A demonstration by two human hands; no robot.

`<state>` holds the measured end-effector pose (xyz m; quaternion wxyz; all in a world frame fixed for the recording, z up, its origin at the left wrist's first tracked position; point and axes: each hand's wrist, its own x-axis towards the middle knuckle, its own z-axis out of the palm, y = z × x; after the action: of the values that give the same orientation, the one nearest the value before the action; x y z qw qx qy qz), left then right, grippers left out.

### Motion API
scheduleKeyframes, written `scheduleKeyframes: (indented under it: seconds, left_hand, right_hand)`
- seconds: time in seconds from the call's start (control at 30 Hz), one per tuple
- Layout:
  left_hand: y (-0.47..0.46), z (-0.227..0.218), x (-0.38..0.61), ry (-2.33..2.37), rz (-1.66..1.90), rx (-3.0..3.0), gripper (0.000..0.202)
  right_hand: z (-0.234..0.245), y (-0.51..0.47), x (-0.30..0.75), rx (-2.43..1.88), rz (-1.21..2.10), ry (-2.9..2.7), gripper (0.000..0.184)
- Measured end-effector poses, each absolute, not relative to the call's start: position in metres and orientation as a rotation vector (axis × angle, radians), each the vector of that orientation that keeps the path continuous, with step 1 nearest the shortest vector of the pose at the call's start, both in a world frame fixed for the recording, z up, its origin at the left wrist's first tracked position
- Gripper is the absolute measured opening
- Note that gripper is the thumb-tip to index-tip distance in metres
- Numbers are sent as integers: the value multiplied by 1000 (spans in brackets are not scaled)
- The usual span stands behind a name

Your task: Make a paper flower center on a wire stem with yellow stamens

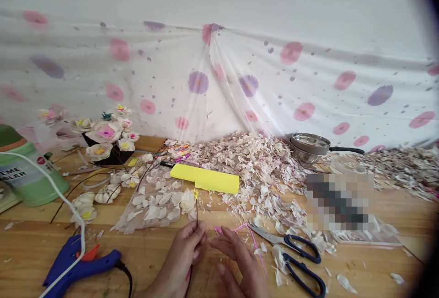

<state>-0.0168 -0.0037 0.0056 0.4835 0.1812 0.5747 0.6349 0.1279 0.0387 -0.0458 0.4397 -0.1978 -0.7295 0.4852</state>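
My left hand (187, 250) pinches a thin dark stem (196, 209) that stands upright and runs down below the fist. A small yellow paper flower centre (195, 193) tops the stem. Beside it, my right hand (238, 261) has its fingers loosely apart and seems to hold nothing. Strips of pink paper (254, 238) lie just past the right fingertips. Close to the right hand rest scissors (290, 243) with dark blue handles, their blades pointing left. Pale loose petals (157, 204) are spread on a clear sheet beyond my left hand.
A blue glue gun (82, 261) with a white cable lies front left, near a green tumbler (34, 174). Finished flowers (106, 135) stand behind. A yellow paper roll (206, 178) fronts a large petal heap (247, 151). Metal pans (308, 145) sit back right, beside a blurred patch.
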Motion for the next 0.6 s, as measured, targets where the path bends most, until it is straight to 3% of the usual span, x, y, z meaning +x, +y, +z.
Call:
scheduleKeyframes:
  seconds: [0.13, 0.33, 0.6]
  left_hand:
    - [-6, 6, -18, 1412, 1586, 401, 46]
    - [-7, 2, -19, 1516, 1554, 578, 46]
    - [-9, 10, -23, 1584, 1521, 732, 30]
  right_hand:
    - [-34, 44, 129, -377, 1449, -1800, 55]
    - [-25, 43, 114, -307, 2166, -1117, 48]
    - [-20, 37, 114, -180, 2323, -1032, 53]
